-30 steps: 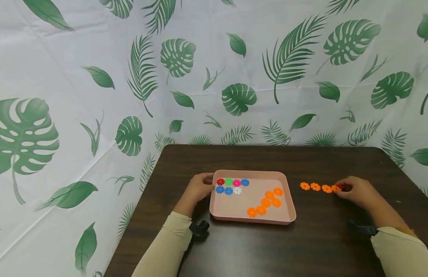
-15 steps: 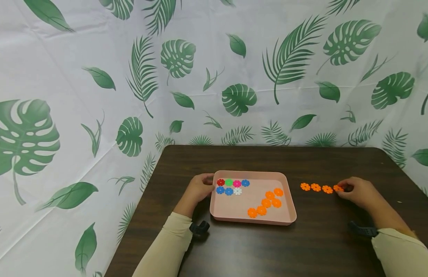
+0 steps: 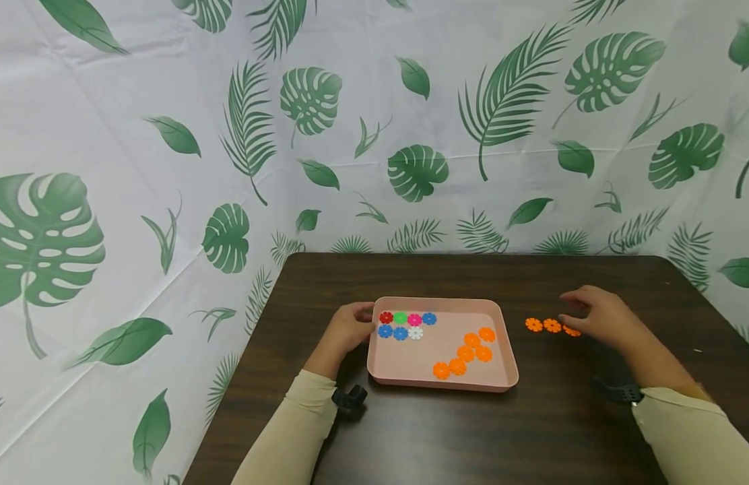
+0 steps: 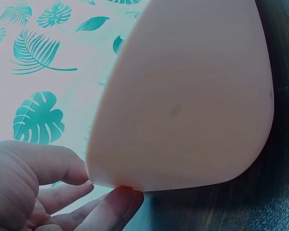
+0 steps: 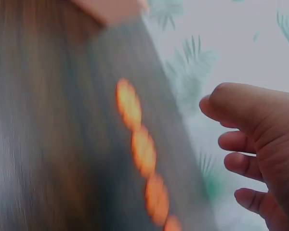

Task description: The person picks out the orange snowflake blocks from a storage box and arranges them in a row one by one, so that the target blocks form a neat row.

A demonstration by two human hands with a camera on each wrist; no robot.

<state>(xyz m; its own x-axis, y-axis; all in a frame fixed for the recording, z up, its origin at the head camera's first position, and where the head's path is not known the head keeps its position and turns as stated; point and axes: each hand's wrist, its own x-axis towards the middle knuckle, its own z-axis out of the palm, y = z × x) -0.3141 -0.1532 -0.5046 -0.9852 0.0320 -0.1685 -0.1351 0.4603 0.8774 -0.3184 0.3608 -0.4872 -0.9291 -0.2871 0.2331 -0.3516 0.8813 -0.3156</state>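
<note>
My left hand grips the left side of a pink tray; in the left wrist view the fingers and thumb meet at its edge. Inside lie flower-shaped plastic discs: a red disc, green, pink, blue and white ones in two short rows at the upper left, and several orange discs in a slanting cluster at the right. My right hand, holding nothing and with fingers loosely bent, hovers over the right end of a row of orange discs on the table. It partly covers that row in the head view.
The dark wooden table reaches back to a white cloth printed with green leaves, which also hangs along the left side. Dark wrist straps sit on both forearms.
My right hand has let go of the orange disc at the row's right end, lifted, and moved left and back over the row. The left hand and tray stay put.
</note>
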